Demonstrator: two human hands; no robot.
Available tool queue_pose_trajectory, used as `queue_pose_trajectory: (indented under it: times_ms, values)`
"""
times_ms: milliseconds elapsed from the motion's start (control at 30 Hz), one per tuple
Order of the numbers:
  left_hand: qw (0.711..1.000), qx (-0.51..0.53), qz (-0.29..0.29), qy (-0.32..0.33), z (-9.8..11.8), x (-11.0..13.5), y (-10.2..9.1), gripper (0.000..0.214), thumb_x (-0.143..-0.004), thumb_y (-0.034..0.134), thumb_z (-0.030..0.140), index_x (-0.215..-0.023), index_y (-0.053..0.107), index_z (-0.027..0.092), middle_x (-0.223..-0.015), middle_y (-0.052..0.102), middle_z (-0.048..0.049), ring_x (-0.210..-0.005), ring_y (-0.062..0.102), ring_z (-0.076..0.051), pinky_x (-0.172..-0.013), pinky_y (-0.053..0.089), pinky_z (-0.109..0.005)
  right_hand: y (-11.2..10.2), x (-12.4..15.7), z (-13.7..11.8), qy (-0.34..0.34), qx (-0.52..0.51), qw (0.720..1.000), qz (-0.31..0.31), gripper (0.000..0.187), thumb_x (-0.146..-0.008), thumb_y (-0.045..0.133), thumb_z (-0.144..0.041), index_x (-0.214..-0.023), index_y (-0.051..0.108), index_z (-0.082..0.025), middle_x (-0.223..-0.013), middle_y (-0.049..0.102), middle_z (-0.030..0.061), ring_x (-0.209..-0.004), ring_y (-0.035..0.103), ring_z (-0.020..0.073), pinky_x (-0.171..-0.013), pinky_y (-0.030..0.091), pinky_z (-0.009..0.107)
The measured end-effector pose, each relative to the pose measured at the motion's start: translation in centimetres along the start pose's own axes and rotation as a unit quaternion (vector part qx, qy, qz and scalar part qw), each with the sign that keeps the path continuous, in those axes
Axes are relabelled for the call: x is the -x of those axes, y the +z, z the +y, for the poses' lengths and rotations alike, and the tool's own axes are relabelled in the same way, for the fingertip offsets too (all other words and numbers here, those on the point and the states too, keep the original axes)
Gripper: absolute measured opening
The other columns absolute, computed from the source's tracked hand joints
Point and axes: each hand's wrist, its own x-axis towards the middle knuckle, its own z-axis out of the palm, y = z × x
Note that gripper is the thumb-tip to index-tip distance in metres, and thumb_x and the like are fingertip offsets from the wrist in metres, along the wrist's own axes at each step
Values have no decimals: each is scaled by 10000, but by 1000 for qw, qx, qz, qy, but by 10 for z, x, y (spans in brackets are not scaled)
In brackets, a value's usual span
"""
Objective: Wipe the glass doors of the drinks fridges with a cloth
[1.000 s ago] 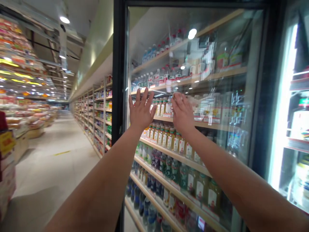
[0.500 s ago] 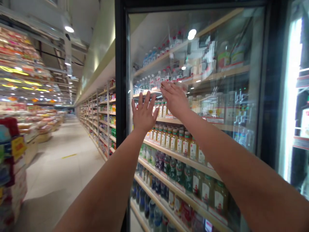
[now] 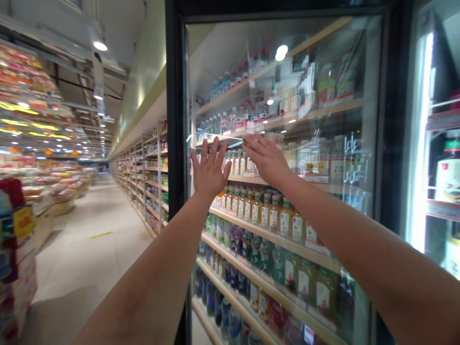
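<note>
Head view, glass door, before right hand

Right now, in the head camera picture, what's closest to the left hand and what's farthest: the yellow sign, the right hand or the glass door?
From the left hand:
1. Glass door: right at its spread palm.
2. Right hand: beside it, on the right.
3. Yellow sign: away across the aisle, at the far left.
</note>
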Motion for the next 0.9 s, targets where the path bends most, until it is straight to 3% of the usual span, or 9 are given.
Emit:
queue_pose_trajectory:
  times_ms: [67,200,400,567,733,900]
  values:
    - [1000,10,-2,-3,0,-1,-1,610,-1061,398,437,-1632,390,222,-1719,248,-73,-1622,106,-329,-1305,-1,-599,-10,4,15,-9,2,1000,-17,538,-999,437,-82,-1479,557,-295,-1644,373,-71,-1564,321,223,-1312,328,552]
    - [1000,13,-6,-6,0,-2,-2,615,-1066,377,461,-1631,394,218,-1725,231,-56,-1624,83,-332,-1306,-5,-600,-29,23,39,85,10,996,37,496,-1013,417,-97,-1479,561,-185,-1649,373,29,-1563,308,294,-1306,306,584]
    - [999,28,-12,-12,0,-1,-4,644,-1071,321,519,-1650,361,238,-1729,221,-59,-1623,93,-336,-1309,-36,-608,-50,54,67,12,14,999,-41,497,-990,467,-112,-1436,601,-284,-1610,427,-80,-1542,366,217,-1306,353,527]
    - [999,32,-4,-4,-2,-3,-4,650,-1073,279,526,-1660,342,253,-1732,210,-49,-1622,87,-349,-1306,-35,-627,-67,84,94,136,52,989,31,524,-974,423,-102,-1468,579,-179,-1648,375,28,-1565,324,271,-1313,318,565]
    - [999,43,-3,1,0,-3,-8,647,-1080,229,522,-1659,346,255,-1728,222,-47,-1621,96,-351,-1303,-41,-635,-71,128,99,55,28,998,-18,523,-962,464,-114,-1436,612,-282,-1588,469,-38,-1538,379,191,-1308,363,480]
    - [999,46,1,-8,3,-3,-10,638,-1077,253,508,-1650,368,253,-1726,230,-39,-1624,88,-334,-1311,-48,-614,-69,145,106,162,58,982,80,519,-1007,362,-147,-1490,552,-134,-1639,381,112,-1573,297,305,-1280,326,626]
